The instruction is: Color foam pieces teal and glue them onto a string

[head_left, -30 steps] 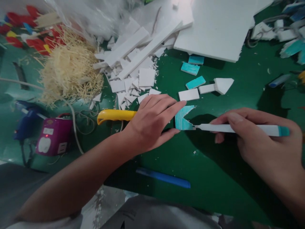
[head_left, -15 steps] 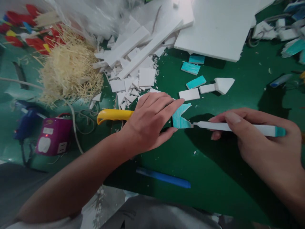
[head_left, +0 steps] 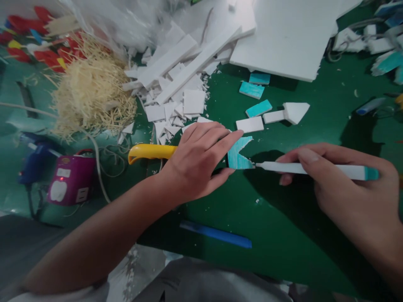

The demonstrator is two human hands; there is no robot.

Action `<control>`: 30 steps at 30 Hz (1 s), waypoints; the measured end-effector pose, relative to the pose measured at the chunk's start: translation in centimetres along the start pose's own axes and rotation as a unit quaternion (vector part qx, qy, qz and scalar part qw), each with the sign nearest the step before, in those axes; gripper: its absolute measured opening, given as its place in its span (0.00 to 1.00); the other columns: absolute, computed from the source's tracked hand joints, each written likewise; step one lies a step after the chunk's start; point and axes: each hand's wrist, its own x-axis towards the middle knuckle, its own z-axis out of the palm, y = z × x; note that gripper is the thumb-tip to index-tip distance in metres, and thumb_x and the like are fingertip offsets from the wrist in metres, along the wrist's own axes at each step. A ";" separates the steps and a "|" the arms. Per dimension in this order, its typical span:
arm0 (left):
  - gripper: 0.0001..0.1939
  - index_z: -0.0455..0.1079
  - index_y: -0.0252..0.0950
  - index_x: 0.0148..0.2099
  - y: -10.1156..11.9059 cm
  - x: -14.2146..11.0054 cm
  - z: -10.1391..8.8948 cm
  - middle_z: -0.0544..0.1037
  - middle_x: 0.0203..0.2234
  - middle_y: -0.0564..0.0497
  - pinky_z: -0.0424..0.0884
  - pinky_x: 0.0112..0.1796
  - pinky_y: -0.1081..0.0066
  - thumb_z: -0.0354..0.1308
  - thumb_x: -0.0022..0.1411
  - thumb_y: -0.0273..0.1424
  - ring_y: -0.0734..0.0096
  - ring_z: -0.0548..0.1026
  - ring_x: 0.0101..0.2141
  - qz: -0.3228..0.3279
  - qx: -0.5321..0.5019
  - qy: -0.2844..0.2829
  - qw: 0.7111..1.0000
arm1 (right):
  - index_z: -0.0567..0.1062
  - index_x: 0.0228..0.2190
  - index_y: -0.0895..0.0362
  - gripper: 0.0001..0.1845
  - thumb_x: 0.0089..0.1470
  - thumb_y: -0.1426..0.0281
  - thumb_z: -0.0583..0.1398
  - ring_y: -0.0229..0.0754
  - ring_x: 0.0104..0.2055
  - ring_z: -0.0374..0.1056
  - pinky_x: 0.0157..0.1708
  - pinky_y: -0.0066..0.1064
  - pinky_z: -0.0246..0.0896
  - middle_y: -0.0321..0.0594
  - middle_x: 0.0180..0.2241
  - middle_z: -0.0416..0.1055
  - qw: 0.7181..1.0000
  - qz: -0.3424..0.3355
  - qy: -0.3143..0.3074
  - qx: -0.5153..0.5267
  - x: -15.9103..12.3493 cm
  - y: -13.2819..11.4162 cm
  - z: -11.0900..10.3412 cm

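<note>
My right hand (head_left: 343, 184) is closed around a white marker (head_left: 286, 167) with a turquoise end, held nearly level. Its tip meets the lower point of a notched, turquoise-coloured foam piece (head_left: 238, 154). The thumb and fingers of my left hand (head_left: 201, 161) grip that piece from the left, hiding part of it. From behind the left hand sticks out a yellow utility-knife handle (head_left: 153, 152); the rest of it is covered. Small turquoise foam blocks (head_left: 258, 108) and a white foam arrowhead (head_left: 296, 112) lie just beyond.
White foam scraps (head_left: 189, 92) heap up behind my left hand, beside a large foam sheet (head_left: 280, 42). At left are wood shavings (head_left: 94, 88), a purple power adapter (head_left: 71, 179) and a blue glue gun (head_left: 37, 157). A blue strip (head_left: 217, 234) lies near the front edge.
The marker and my right hand have shifted very slightly at the foam piece's lower point. My left hand stays in place.
</note>
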 end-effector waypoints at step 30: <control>0.27 0.65 0.28 0.69 -0.1 -0.1 -0.1 0.77 0.58 0.34 0.67 0.61 0.49 0.53 0.73 0.35 0.46 0.73 0.62 -0.004 0.004 -0.015 1.000 | 0.83 0.24 0.45 0.13 0.60 0.66 0.64 0.32 0.15 0.58 0.19 0.27 0.62 0.30 0.15 0.70 0.999 -0.038 -0.008 0.004 0.3 0.6 0.0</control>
